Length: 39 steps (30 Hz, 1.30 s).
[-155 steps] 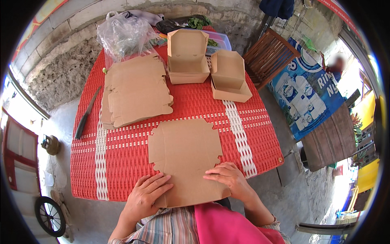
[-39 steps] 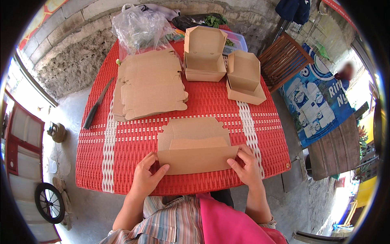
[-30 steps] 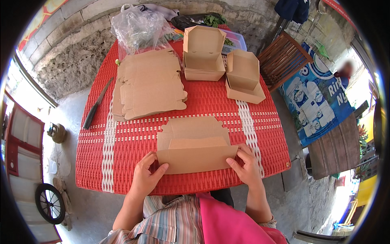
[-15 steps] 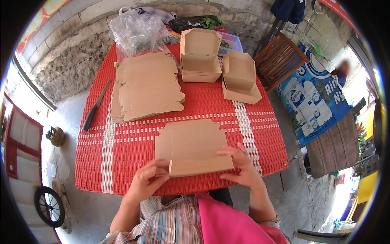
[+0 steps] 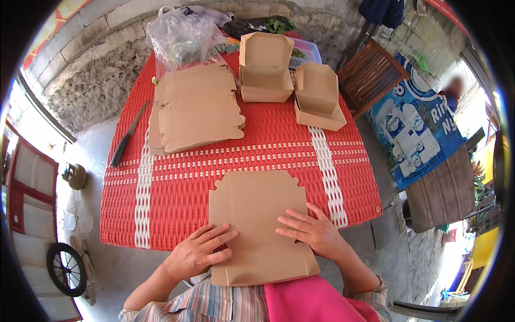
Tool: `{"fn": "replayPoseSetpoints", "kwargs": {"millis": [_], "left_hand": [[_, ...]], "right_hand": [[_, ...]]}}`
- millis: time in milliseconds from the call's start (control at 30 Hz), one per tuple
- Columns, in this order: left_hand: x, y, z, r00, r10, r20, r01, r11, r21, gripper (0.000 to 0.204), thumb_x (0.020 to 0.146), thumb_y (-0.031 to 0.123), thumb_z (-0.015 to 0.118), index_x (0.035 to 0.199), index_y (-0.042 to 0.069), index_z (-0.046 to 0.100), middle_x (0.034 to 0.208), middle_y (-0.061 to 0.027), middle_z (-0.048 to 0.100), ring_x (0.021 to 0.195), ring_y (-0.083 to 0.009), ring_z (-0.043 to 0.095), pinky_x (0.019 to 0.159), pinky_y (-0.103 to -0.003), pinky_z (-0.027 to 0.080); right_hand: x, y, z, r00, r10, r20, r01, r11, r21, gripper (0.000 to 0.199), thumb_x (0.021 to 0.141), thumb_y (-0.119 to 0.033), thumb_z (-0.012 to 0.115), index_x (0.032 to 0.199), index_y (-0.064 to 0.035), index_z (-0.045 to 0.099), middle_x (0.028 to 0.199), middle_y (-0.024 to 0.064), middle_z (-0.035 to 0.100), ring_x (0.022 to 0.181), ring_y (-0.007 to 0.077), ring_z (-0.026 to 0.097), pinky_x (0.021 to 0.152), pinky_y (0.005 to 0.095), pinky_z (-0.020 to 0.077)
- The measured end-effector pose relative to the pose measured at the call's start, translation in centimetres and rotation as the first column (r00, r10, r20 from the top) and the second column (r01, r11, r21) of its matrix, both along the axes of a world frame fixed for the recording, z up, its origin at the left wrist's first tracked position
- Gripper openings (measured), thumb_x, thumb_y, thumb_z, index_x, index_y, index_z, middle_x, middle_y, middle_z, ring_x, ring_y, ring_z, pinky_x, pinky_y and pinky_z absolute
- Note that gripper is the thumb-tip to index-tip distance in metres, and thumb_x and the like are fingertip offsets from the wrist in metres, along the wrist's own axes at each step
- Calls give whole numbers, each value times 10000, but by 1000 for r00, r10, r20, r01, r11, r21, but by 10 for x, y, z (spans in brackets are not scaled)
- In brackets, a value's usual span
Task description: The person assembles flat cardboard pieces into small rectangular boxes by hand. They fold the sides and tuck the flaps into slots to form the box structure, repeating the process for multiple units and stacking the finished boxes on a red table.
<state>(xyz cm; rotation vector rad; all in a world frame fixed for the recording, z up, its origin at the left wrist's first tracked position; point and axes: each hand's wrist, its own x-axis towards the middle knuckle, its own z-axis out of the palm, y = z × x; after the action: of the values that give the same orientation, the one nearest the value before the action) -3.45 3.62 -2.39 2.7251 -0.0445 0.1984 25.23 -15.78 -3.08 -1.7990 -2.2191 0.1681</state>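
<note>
A brown cardboard box blank (image 5: 263,214) lies unfolded at the near side of the red woven table, its near end reaching past the edge toward my lap. My left hand (image 5: 201,249) rests on its left side, fingers stretched out and apart. Across from it, my right hand (image 5: 311,231) lies with spread fingers on the right side of the blank. Farther back on the left is a stack of flat box blanks (image 5: 196,110). Two groups of folded open boxes stand behind, one in the middle (image 5: 265,86) and one at the right (image 5: 319,96).
A dark-handled knife (image 5: 127,137) lies near the table's left edge. A clear plastic bag (image 5: 185,40), leafy greens (image 5: 279,24) and a clear plastic container (image 5: 308,51) sit at the back. A wooden chair (image 5: 370,78) stands at the far right.
The blank's near end, folded up before, is now spread out toward me past the table edge. Both hands have moved from its near corners onto its upper surface.
</note>
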Motion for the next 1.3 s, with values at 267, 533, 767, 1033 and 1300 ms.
{"fn": "replayPoseSetpoints", "kwargs": {"millis": [267, 533, 767, 1033, 1300], "left_hand": [[4, -4, 5, 998, 58, -6, -58, 998, -7, 539, 746, 65, 630, 1272, 176, 589, 1458, -105, 463, 1305, -301, 480, 1058, -446, 403], [9, -1, 4, 991, 131, 9, -127, 976, -176, 478, 752, 51, 653, 1224, 104, 610, 1364, -119, 553, 1253, -282, 523, 990, -425, 422], [19, 6, -14, 958, 278, 62, -247, 920, -305, 458, 769, 122, 774, 1179, 18, 600, 1085, -124, 686, 1053, -305, 645, 862, -412, 499], [61, -9, -12, 655, 753, -64, -635, 502, -587, 927, 759, 129, 809, 1485, 40, 239, 937, -171, 659, 800, -258, 672, 706, -377, 550], [73, -14, -15, 648, 753, 116, -708, 651, -275, 925, 768, 161, 789, 1509, 83, 241, 893, -109, 587, 824, -282, 610, 727, -392, 495]], "right_hand": [[-5, -4, 0, 999, -43, -15, 44, 997, 59, 421, 852, -184, 616, 1269, -239, 646, 1334, -26, 601, 1252, 186, 545, 1060, 473, 353], [-3, -2, 2, 984, -57, -168, 63, 998, 31, 422, 791, -190, 697, 1212, -213, 678, 1252, -25, 639, 1155, 190, 585, 1046, 443, 366], [-7, 13, -11, 868, -191, -459, 287, 946, 148, 175, 829, -186, 726, 973, -86, 711, 1050, 62, 682, 1033, 240, 616, 972, 427, 397], [-20, 32, -20, 749, -467, -471, 590, 793, 152, 216, 849, -218, 731, 781, -46, 620, 666, 59, 576, 654, 259, 551, 822, 410, 410], [-29, 34, -21, 685, -637, -353, 723, 654, 223, 255, 794, -229, 771, 849, -92, 563, 897, 53, 580, 826, 249, 556, 843, 421, 389]]}}
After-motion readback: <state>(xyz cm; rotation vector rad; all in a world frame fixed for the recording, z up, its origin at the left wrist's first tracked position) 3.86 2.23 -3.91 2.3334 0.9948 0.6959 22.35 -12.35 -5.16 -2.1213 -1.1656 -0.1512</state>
